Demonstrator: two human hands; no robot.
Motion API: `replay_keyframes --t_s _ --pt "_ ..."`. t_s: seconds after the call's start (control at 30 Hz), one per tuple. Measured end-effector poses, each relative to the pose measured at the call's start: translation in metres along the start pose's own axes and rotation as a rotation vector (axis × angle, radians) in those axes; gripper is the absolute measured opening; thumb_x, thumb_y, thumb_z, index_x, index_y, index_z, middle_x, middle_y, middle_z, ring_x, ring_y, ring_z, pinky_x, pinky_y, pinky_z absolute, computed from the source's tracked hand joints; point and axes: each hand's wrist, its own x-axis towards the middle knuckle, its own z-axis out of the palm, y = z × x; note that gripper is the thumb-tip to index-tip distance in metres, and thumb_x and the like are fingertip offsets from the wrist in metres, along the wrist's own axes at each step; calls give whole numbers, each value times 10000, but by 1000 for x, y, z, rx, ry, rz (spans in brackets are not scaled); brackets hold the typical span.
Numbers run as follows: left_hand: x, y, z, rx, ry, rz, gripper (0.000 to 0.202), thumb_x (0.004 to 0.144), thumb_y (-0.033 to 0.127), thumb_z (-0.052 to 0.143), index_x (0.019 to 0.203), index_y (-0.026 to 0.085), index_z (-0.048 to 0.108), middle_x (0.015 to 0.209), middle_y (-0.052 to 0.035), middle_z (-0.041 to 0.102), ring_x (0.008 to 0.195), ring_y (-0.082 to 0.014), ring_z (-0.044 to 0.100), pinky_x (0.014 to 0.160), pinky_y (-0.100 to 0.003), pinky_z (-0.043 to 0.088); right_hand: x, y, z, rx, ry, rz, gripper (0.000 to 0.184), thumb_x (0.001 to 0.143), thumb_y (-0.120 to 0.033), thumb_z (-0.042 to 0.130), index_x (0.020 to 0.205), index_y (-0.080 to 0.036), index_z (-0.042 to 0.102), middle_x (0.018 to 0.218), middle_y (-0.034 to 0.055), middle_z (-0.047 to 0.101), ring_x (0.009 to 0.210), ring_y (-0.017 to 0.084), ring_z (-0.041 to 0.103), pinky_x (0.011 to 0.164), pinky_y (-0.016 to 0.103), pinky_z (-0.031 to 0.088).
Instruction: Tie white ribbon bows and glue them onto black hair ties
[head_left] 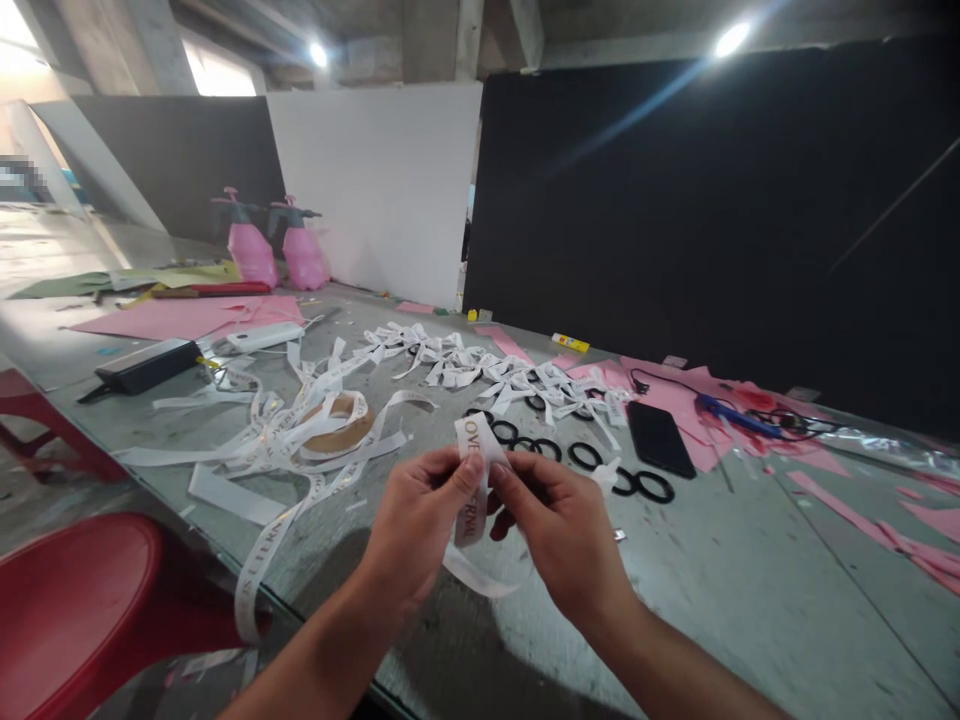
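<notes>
My left hand (416, 525) and my right hand (559, 530) meet over the table's near edge, both pinching a piece of white printed ribbon (474, 455). The ribbon is folded into a loop above my fingers, and its tail curves down below my hands. To the left lies a ribbon spool (337, 425) amid loose tangled white ribbon (259, 450). Behind my hands runs a row of finished white ribbon bows (487, 370), with several black rings (585, 455) in front of it.
A black phone (660, 438) lies right of the rings on pink paper scraps (686, 400). A black box (146, 365) sits at the left. Two pink spray bottles (277, 250) stand at the back. A red stool (67, 600) is at my lower left.
</notes>
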Motion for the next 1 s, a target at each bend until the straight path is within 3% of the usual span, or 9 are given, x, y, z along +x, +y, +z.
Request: replay_keyframes --t_s 0.3,0.47,0.63,0.77,1.0 --pt "-1 7 5 -141 -3 -128 340 642 401 826 765 132 659 608 1 601 478 -103 536 472 -244 461 -2 3 0 -57 -26 -47 185 832 -337 653 863 -191 762 723 21 689 554 103 591 504 222 525" --pt "0 5 6 -175 14 -117 350 616 384 844 770 117 678 582 15 561 473 -71 482 470 -210 417 -2 2 0 -100 -30 -68 180 823 -338 673 887 -197 765 735 20 690 590 111 608 536 225 530" --pt "1 1 1 -88 -52 -71 329 730 433 759 710 118 663 540 26 499 470 -60 420 475 -205 364 -1 5 1 -94 12 -15 217 814 -375 678 847 -176 759 693 20 691 569 113 608 538 235 534" --pt "0 -2 -5 32 -100 0 272 806 388 698 776 117 692 627 2 531 557 -74 441 528 -212 355 0 7 0 -55 29 23 255 827 -404 659 876 -170 750 679 18 692 561 117 611 549 247 540" --pt "-1 -6 -7 107 -25 14 260 805 369 690 772 111 699 576 5 519 530 -81 411 522 -231 323 -3 11 4 -52 35 13 281 851 -416 629 934 -170 738 726 31 694 558 126 608 525 262 547"
